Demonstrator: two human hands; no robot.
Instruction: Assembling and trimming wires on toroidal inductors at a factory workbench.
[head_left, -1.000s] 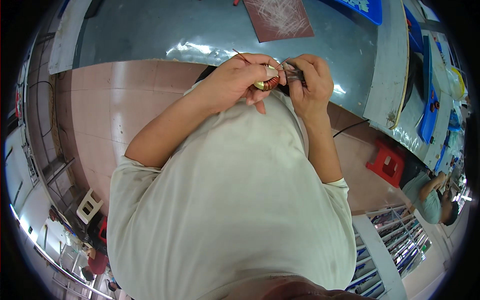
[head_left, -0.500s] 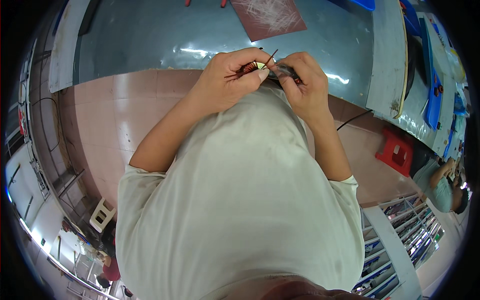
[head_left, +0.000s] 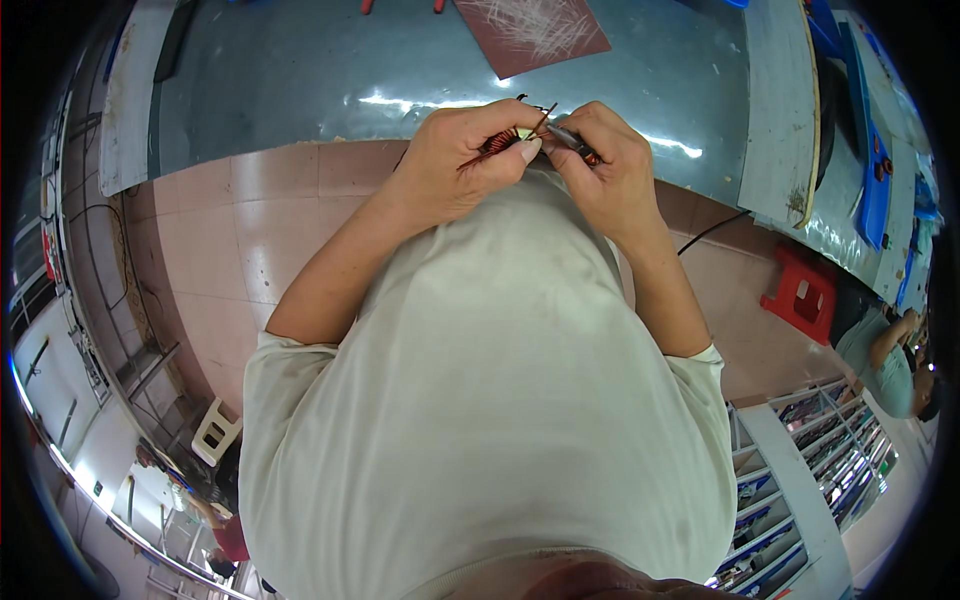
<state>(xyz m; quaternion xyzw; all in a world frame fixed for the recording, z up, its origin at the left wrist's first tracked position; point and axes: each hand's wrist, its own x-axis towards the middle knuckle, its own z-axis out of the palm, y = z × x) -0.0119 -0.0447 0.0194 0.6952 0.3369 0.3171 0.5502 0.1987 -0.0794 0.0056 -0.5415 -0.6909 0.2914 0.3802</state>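
A coil wound with reddish-brown copper wire is pinched between the thumb and fingers of my left hand. Wire ends stick out of it on both sides, and a pale patch shows by my thumb. My right hand is closed round a small hand tool with a grey metal tip and a dark and orange body. The tip lies beside the wire end next to my left fingertips; whether they touch I cannot tell. Fingers hide most of the tool, so its exact kind is unclear. Both hands are at the table's near edge.
Beyond my hands lies the grey-topped table, with a scratched brown sheet on it. Blue trays are at the right. A red stool, a pale stool and a rack stand around. Other people sit at both sides.
The tool in my right hand has turned, and its grey tip now shows more plainly near the wire end. My left hand keeps its hold on the coil, which has tilted slightly.
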